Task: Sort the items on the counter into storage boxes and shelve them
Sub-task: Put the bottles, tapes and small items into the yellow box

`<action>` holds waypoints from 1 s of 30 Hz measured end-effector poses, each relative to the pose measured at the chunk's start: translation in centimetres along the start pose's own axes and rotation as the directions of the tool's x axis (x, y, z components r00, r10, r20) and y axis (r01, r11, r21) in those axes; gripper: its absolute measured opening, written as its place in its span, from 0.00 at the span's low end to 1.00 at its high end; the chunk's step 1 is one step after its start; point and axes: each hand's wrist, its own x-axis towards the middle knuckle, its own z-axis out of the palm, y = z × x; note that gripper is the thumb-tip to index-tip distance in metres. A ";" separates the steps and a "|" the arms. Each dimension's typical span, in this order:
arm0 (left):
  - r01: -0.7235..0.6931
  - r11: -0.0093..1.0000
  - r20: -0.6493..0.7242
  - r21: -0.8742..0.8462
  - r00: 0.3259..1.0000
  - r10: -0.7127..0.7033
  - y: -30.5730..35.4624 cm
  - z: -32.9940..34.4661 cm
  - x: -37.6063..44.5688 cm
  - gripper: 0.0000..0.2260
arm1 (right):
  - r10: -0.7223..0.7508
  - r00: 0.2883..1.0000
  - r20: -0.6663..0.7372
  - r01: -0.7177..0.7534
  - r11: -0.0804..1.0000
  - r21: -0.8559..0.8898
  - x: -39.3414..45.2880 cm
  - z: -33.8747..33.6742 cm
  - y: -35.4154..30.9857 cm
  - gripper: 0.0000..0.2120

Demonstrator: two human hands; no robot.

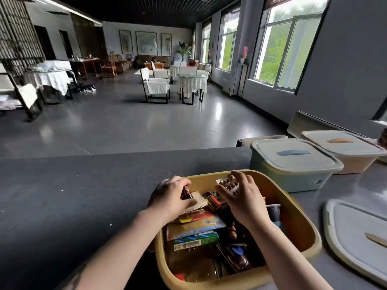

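Note:
An open yellow storage box (293, 214) stands on the dark counter (73, 195) in front of me. It holds batteries (213, 203), flat packets (196, 225), a green carton (195, 240) and dark items. My left hand (169, 195) is over the box's left rim, gripping a small dark battery-like item (187, 192) against a beige box (199, 203). My right hand (243, 197) is inside the box, pinching a blister pack of brown pills (229, 183) near the far rim.
Two lidded boxes stand at the right: a pale green one with a blue handle (293, 164) and a beige one with an orange handle (343, 149). A loose white lid (356, 233) lies right of the yellow box. Beyond the counter is a room with tables and chairs.

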 end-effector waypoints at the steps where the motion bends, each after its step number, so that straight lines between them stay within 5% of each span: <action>1: 0.004 0.999 0.019 0.053 1.000 -0.005 -0.1 0.4 0.0 0.24 | -0.005 0.999 0.046 0.005 1.000 -0.007 0.4 0.2 0.2 0.31; 9: 0.025 0.994 -0.084 0.108 0.996 -0.016 -0.8 1.3 -0.8 0.17 | -0.118 0.946 0.302 0.170 0.974 -0.149 1.7 2.7 -0.2 0.29; 24: 0.093 0.995 -0.214 -0.042 0.972 -0.100 -0.9 0.8 -2.7 0.15 | -0.511 0.745 0.429 0.594 0.801 -0.077 0.8 4.3 -0.3 0.26; 27: 0.094 0.994 -0.243 -0.062 0.964 -0.107 -0.9 0.9 -2.9 0.14 | -0.513 0.743 0.430 0.602 0.793 -0.093 0.4 4.7 -0.3 0.18; 30: 0.088 0.991 -0.272 -0.096 0.956 -0.111 -0.9 1.0 -2.9 0.13 | -0.472 0.712 0.520 0.578 0.814 -0.052 0.2 4.7 -0.1 0.21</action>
